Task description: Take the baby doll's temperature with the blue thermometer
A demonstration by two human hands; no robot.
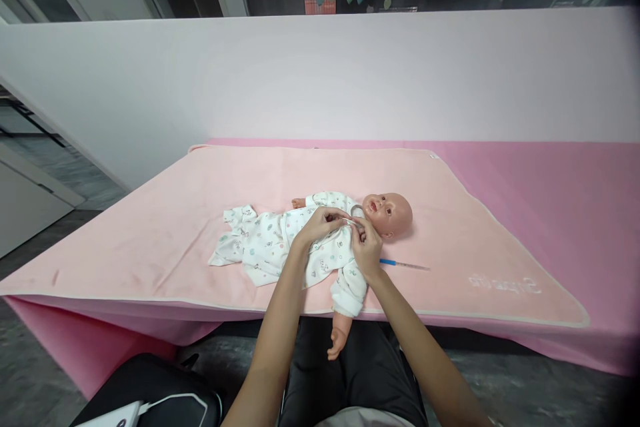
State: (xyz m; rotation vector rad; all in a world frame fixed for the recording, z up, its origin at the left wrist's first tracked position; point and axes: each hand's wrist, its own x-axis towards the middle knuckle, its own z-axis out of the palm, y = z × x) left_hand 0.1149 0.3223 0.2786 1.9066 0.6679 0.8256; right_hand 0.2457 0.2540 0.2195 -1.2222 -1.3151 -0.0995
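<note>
A baby doll [389,212] lies on its back on a light pink blanket [200,187], head to the right. It wears a white printed romper [273,243]. My left hand [320,225] pinches the romper fabric at the doll's chest near the collar. My right hand [367,248] grips the same spot from the right side, just below the doll's chin. One doll arm [340,337] hangs over the table's front edge. The fingertips of both hands meet at the neckline.
A thin blue-handled thermometer-like stick [404,265] lies on the blanket right of my right hand. The blanket covers a darker pink table cloth [575,200]. A white partition wall [320,73] stands behind. A dark bag [150,387] sits below at the left.
</note>
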